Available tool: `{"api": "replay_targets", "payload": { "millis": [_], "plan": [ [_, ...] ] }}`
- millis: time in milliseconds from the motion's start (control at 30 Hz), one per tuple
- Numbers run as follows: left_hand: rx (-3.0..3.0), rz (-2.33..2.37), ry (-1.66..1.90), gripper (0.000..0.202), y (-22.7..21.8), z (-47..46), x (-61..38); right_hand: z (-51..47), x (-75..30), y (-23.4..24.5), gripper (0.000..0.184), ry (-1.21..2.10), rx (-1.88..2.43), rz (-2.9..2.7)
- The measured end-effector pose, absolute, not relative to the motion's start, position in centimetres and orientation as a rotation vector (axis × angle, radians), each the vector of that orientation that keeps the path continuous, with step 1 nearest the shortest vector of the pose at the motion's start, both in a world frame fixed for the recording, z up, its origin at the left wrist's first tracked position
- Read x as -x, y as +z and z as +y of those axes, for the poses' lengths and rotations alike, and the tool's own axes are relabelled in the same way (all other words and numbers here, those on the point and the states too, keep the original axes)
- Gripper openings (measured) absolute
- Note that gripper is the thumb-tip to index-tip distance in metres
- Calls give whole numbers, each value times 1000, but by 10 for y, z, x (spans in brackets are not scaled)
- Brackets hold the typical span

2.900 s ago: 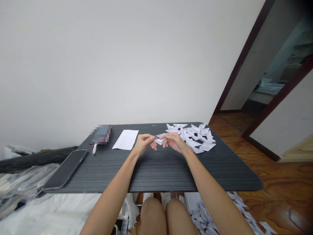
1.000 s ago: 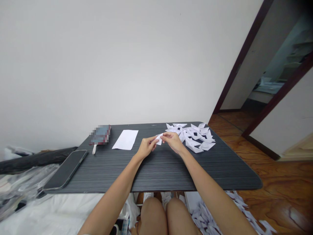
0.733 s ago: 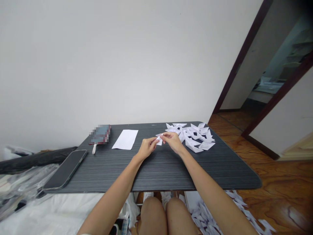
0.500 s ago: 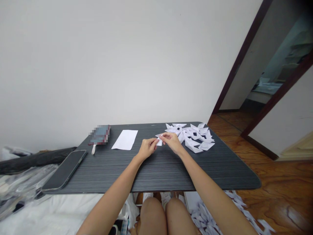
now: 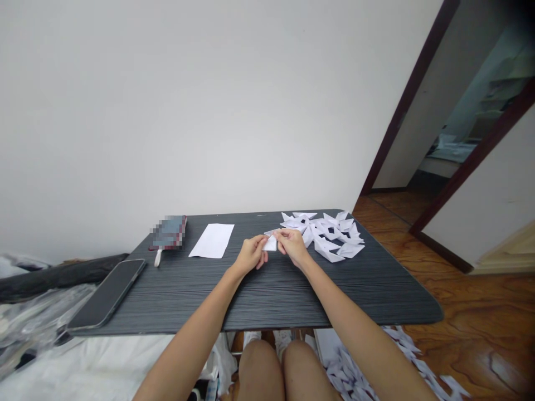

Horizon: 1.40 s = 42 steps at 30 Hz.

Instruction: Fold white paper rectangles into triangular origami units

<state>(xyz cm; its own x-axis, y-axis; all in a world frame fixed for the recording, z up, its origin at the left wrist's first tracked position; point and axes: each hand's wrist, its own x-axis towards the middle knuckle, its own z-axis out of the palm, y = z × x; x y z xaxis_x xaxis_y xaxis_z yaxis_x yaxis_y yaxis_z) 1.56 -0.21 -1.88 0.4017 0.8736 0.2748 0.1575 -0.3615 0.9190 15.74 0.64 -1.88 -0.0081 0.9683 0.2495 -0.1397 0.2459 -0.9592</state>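
Between my two hands is a small piece of folded white paper [image 5: 271,243], held just above the dark table [image 5: 276,295]. My left hand [image 5: 252,252] pinches its left side, thumb on top. On the other side, the fingers of my right hand [image 5: 291,243] close on its upper right part. Right behind my right hand lies a group of folded paper boats [image 5: 330,234], several of them touching or overlapping. A flat white sheet of paper [image 5: 212,240] rests to the left of my left hand.
A smartphone [image 5: 107,293] lies at the table's left front edge. Behind it is a blurred-out flat object [image 5: 168,233] with a white tab. More folded paper [image 5: 351,370] is heaped on the floor below the table. A white wall [image 5: 251,111] stands behind.
The folded paper has turned slightly between my fingers, and more of its white face shows. My hands stay at nearly the same place; the view has shifted a little.
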Motion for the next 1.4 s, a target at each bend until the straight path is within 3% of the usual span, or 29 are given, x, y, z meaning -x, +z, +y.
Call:
{"api": "replay_targets", "payload": {
  "millis": [200, 500, 700, 1000, 1233, 1400],
  "plan": [
    [-1832, 999, 1135, 36, -16, -1, -5, 10, -170, -17, 26, 902, 1019, -1163],
    [-1904, 1014, 1078, 35, -19, -5, -14, 4, -159, -16, 27, 938, 982, -1319],
    [-1604, 859, 1034, 36, -15, -2, -14, 7, -163, -16, 24, 968, 920, -1296],
    [-1495, 729, 968, 59, -15, 2, -11, 4, -157, -18, 24, 1131, 737, -1515],
    [-1481, 751, 1070, 54, -19, 3, -12, 3, -159, -17, 22, 760, 956, -1699],
    [-1499, 843, 1147, 48, -21, 5, -12, 0, -154, -17, 30, 683, 942, -1745]
  ]
}}
